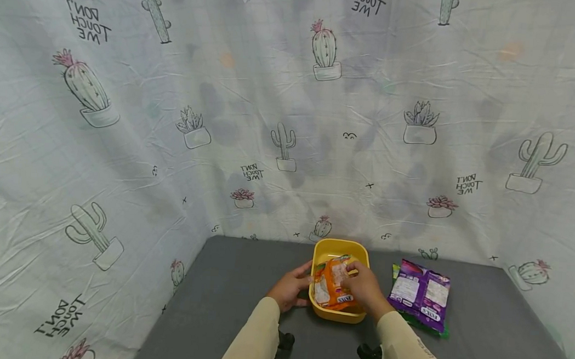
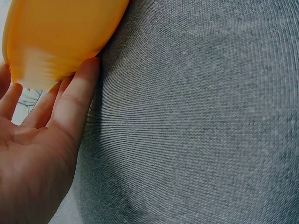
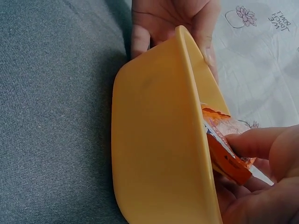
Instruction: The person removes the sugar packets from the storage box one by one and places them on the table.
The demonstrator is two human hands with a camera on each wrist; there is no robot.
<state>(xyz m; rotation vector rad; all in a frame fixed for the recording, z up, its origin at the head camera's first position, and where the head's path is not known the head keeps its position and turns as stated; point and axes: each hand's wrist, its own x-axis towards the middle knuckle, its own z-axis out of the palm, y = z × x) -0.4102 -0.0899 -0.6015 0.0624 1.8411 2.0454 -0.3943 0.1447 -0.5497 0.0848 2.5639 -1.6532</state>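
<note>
A yellow plastic tub [image 1: 337, 315] stands on the grey table with an orange FOX'S snack bag [image 1: 332, 284] inside it. My right hand [image 1: 364, 287] reaches over the tub's right side and pinches the bag. In the right wrist view, the thumb presses on the orange bag [image 3: 229, 156] just past the rim, with the other fingers beneath it. My left hand [image 1: 291, 287] rests against the tub's left side. Its extended fingers [image 2: 74, 102] touch the outer wall of the tub [image 2: 65, 32] in the left wrist view, low down by the table.
Right of the tub lies a purple FOX'S bag [image 1: 421, 295], with a green bag [image 1: 443, 332] partly hidden under it. A pale cloth [image 1: 283, 91] printed with cacti hangs behind and to the sides of the grey table [image 1: 242, 270].
</note>
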